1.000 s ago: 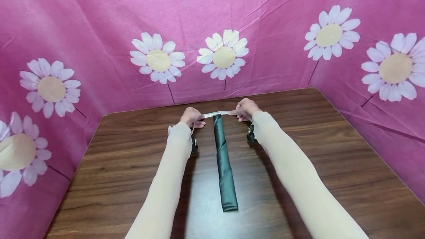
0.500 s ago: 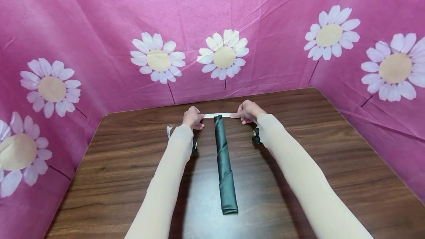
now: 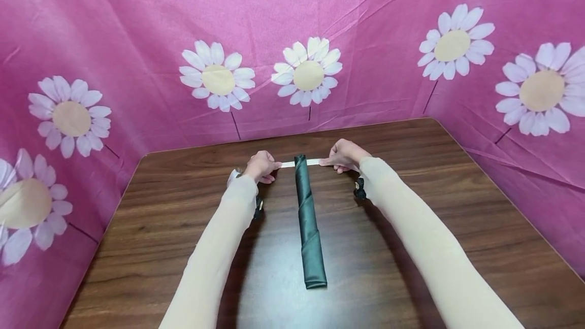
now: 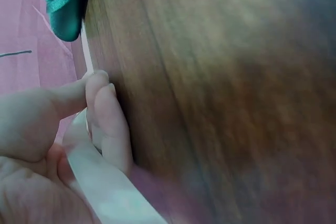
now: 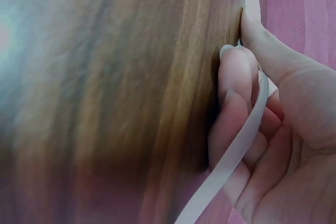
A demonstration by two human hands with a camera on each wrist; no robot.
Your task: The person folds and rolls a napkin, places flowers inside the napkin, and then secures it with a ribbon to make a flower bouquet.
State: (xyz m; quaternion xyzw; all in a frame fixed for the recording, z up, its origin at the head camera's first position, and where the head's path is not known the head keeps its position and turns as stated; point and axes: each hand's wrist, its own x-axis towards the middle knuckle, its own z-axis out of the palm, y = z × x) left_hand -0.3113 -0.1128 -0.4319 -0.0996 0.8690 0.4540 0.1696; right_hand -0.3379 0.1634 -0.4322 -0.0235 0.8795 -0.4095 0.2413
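A long, narrow roll of dark green satiny cloth (image 3: pixel 309 222) lies lengthwise on the table. Beneath its far end runs a white ribbon (image 3: pixel 314 162), showing on both sides of the roll. My left hand (image 3: pixel 261 165) pinches the ribbon left of the roll. Between thumb and fingertips, my right hand (image 3: pixel 344 156) grips it on the right. In the left wrist view a loose length of ribbon (image 4: pixel 105 187) trails across the palm. Another tail of ribbon (image 5: pixel 231 156) hangs past the fingers in the right wrist view. Both hands are low over the tabletop.
The brown wood-grain table (image 3: pixel 183 217) meets a pink cloth backdrop (image 3: pixel 137 65) printed with white daisies along its back and sides. Small black wrist devices, one on the right sleeve (image 3: pixel 360 188), hang under both forearms.
The ribbon has come toward me, from the roll's far tip to under its end. Both hands have moved slightly apart, still pinching it. The roll's far end now overlaps the ribbon.
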